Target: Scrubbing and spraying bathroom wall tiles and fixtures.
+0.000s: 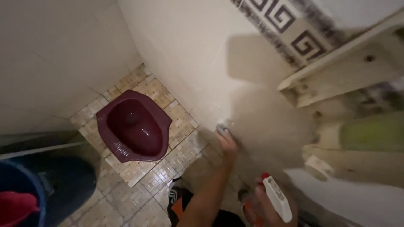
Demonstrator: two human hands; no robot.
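Note:
My left hand [228, 147] reaches forward to the cream tiled wall [189, 54] and presses a small grey scrub pad [222, 128] against it, low down near the floor. My right hand [257, 209] is at the bottom of the view, closed around a white spray bottle [278, 199] with a red trigger, its nozzle pointing up toward the wall. Dim light and blur hide the fingers' details.
A maroon squat toilet [134, 126] is set in the patterned floor tiles [147, 180] to the left. A blue bucket [17, 185] holding a red dipper [14, 208] stands at the lower left. A grimy white frame [336, 63] and something green [374, 132] are at the right.

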